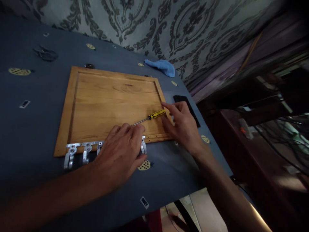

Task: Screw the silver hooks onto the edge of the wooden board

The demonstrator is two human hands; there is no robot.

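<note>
A framed wooden panel (116, 96) lies on the blue patterned tablecloth. Along its near edge sit several metal hinges (88, 148), some fastened with screws. My left hand (122, 148) rests curled over that edge, covering part of the hinge row, with its thumb beside the rightmost visible hinge (144, 146). What its fingers grip is hidden. A yellow-and-black screwdriver (156, 114) slants above the panel, its shaft running to my left fingers, which hide the tip. Around the end of its handle, my right hand (182, 124) has index finger and thumb spread apart.
A blue cloth (161, 67) and a dark phone-like slab (187, 109) lie beyond and right of the panel. Pliers-like tools (45, 53) are at the far left. A patterned wall (145, 22) stands behind; cables (280, 138) clutter the dark furniture at right.
</note>
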